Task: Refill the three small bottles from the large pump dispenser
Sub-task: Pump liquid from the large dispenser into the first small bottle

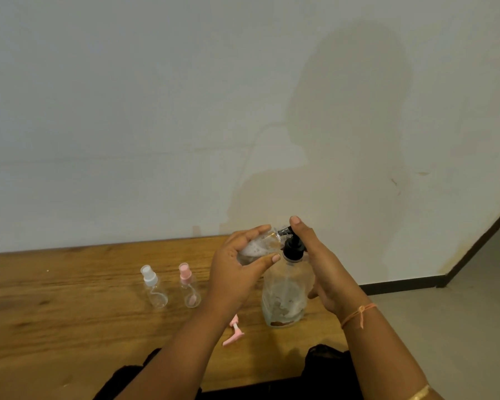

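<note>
The large clear pump dispenser [286,295] with a black pump head [293,247] stands on the wooden table [70,298]. My right hand [318,264] lies against the pump head, fingers extended upward, palm beside the bottle neck. My left hand [237,269] grips a small clear bottle [260,245], tilted with its open mouth at the pump spout; foamy liquid shows inside. Two more small bottles stand to the left: one with a white spray cap [153,287], one with a pink spray cap [188,285]. A loose pink spray cap with its tube [233,333] lies by the dispenser's base.
A pale wall rises right behind the table's far edge. The table ends at the right, where a grey floor [445,313] and dark skirting show. Dark clothing lies along the near table edge.
</note>
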Motion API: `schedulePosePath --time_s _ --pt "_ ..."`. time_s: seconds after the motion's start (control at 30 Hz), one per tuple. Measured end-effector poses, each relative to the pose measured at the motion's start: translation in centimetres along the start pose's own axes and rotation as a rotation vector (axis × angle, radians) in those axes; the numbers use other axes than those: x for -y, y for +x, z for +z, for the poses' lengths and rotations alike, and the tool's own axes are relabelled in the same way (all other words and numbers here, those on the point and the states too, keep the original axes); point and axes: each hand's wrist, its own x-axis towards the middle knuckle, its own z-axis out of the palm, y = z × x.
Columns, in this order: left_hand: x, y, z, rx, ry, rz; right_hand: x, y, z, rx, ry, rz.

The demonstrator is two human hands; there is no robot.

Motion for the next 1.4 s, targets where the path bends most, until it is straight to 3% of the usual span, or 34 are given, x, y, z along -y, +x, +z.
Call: schedulePosePath --time_s 0.77,1.4 --pt "0.36 -0.2 -0.01 -0.005 -0.02 -0.019 0.03 0.09 -0.17 -0.006 -0.021 -0.052" --pt "0.08 -0.26 0.01 0.008 -0.046 -0.004 0.11 0.15 -0.1 0.017 -0.036 0.046"
